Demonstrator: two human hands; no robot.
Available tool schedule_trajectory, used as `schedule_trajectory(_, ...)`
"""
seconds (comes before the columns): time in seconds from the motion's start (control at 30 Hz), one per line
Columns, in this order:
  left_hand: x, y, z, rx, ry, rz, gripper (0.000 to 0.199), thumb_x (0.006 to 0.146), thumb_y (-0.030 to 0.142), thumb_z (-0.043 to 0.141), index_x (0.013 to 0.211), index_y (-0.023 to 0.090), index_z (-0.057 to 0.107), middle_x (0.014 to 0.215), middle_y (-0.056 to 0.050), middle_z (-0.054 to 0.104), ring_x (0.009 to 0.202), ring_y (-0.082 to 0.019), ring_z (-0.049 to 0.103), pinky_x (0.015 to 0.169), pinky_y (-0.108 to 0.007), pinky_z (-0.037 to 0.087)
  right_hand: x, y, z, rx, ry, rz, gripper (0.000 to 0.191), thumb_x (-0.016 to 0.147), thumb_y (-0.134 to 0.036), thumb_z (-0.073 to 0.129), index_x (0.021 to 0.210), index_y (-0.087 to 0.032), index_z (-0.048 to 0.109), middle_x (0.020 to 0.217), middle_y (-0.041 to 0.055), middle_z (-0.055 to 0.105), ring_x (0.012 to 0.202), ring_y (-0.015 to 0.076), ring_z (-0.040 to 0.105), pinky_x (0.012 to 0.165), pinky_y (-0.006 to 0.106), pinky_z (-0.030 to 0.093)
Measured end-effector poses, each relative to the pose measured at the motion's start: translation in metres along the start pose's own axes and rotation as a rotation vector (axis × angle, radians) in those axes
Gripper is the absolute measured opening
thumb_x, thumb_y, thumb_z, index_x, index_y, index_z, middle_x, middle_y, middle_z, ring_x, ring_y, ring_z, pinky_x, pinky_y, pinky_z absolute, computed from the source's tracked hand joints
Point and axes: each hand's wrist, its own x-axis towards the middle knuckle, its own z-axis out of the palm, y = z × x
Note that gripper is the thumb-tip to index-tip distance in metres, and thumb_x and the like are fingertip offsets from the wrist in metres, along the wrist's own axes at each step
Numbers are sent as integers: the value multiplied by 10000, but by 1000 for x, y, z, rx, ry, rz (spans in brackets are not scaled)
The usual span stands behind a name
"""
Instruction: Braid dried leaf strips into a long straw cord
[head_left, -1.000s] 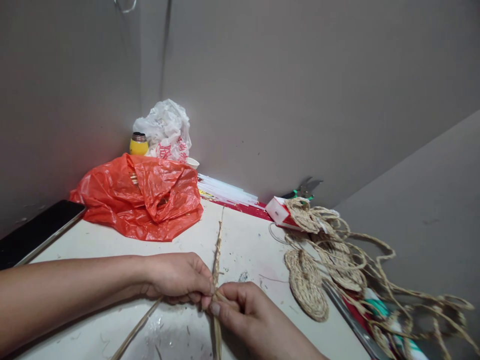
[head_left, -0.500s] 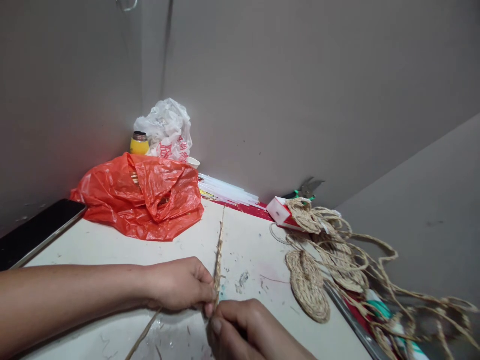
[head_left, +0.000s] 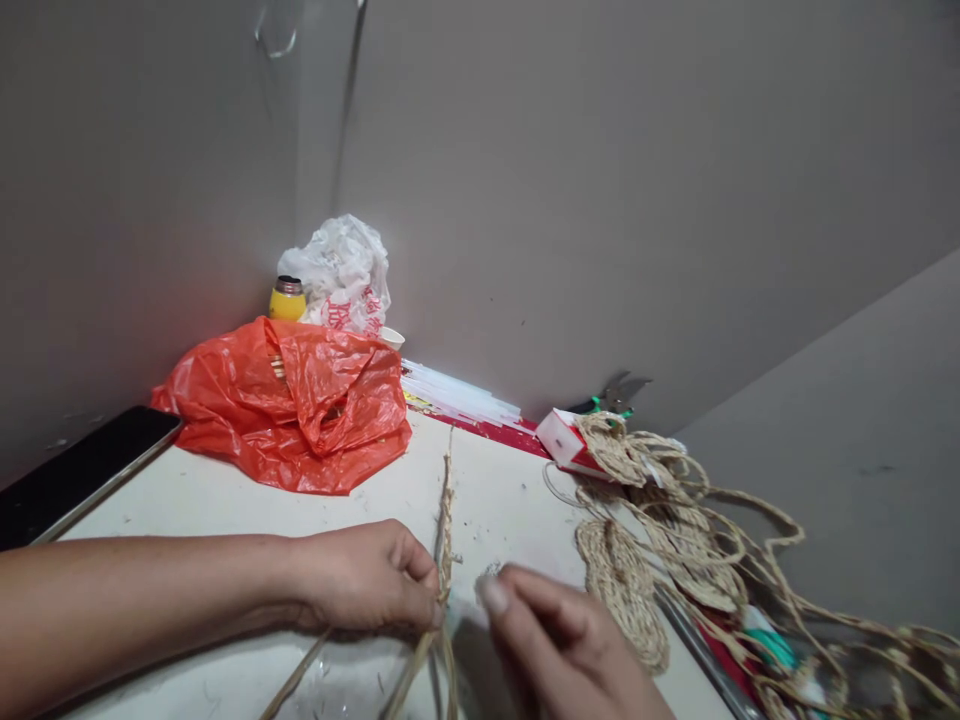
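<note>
Spreading out below grey walls [head_left: 570, 200], a white table [head_left: 517, 500] carries small dark flecks. On its far left slumps a crumpled red plastic bag [head_left: 247, 420]. Along the right lies a tangle of tan rope [head_left: 694, 550], its loops crossing, with a flat oval coil [head_left: 622, 595] of the same colour at its near side.

The person's right hand [head_left: 574, 645] is curled, thumb tip near the fingers; whether it grips anything cannot be told. It is apart from the braid [head_left: 447, 520]. The left hand [head_left: 371, 578] pinches that braid near its lower end, between thumb and fingers.

The braid lies on the middle of the table, running away from the person. It is narrow, straw-coloured and bumpy, with a short stub at its side, thinning to a fine tip. Below the left fingers, loose strands [head_left: 451, 675] fan apart, slightly blurred; another slants from beneath the left wrist.
</note>
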Motion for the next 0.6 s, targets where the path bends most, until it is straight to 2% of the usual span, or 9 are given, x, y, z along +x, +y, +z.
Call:
schedule_trajectory(0.07, -1, 2, -2, -44, -36, -9, 121, 642, 274, 602, 633, 168, 545, 421, 81, 381, 358, -59, 237, 382, -233, 140, 9, 0, -2, 190, 89, 49, 458, 753, -602, 584, 609, -186, 457, 498, -26, 471, 483, 101, 422, 479, 212, 348)
schedule_trajectory(0.1, -1, 2, -2, -63, -43, -6, 137, 646, 289, 615, 648, 168, 550, 424, 81, 391, 351, -58, 237, 377, -232, 138, 13, 3, 0, 301, 78, 84, 443, 730, -605, 609, 658, -186, 483, 551, -11, 521, 521, 117, 475, 497, 219, 388)
schedule_trajectory(0.17, -1, 2, -2, -86, -44, 24, 184, 640, 319, 646, 650, 161, 551, 450, 75, 421, 365, -50, 257, 386, -220, 158, 19, 10, 7, 497, -5, 160, 419, 700, -579, 657, 787, -190, 529, 677, 12, 582, 614, 146, 551, 526, 239, 439)
schedule_trajectory(0.23, 0, 1, -2, -86, -46, 55, 240, 636, 358, 666, 633, 151, 543, 471, 70, 437, 388, -43, 276, 408, -207, 186, 21, 18, 14, 597, -115, 226, 423, 701, -548, 674, 893, -193, 547, 717, 15, 597, 621, 143, 571, 525, 233, 436)
schedule_trajectory(0.27, 0, 1, -2, -73, -45, 64, 259, 636, 370, 671, 624, 148, 537, 473, 70, 434, 396, -41, 277, 417, -204, 196, 21, 20, 17, 610, -172, 247, 432, 702, -547, 675, 903, -184, 553, 687, 9, 592, 571, 123, 554, 498, 209, 407)
schedule_trajectory(0.33, 0, 1, -3, -29, -37, 59, 268, 645, 382, 669, 628, 152, 532, 462, 79, 402, 396, -42, 260, 415, -205, 191, 21, 23, 17, 562, -281, 246, 443, 697, -569, 668, 788, -149, 559, 544, -22, 531, 423, 60, 436, 418, 158, 284)
schedule_trajectory(0.43, -2, 3, -7, 58, -59, 41, 236, 685, 364, 631, 630, 160, 526, 475, 75, 391, 404, -50, 248, 401, -212, 171, 23, 22, 12, 448, -385, 208, 494, 701, -615, 630, 611, -143, 517, 382, -90, 341, 328, 17, 211, 363, 175, 112)
schedule_trajectory(0.5, -4, 5, -9, 138, -81, 36, 209, 704, 341, 597, 629, 161, 524, 491, 70, 396, 416, -54, 252, 399, -210, 178, 24, 21, 8, 398, -408, 222, 500, 711, -621, 606, 585, -145, 522, 359, -108, 287, 310, 18, 165, 357, 190, 78)
schedule_trajectory(0.6, -7, 10, -11, 323, -53, 23, 151, 709, 308, 556, 653, 174, 516, 502, 76, 376, 432, -61, 275, 399, -194, 211, 25, 21, 8, 400, -396, 278, 479, 699, -599, 608, 545, -161, 488, 355, -106, 298, 291, 19, 175, 346, 199, 64)
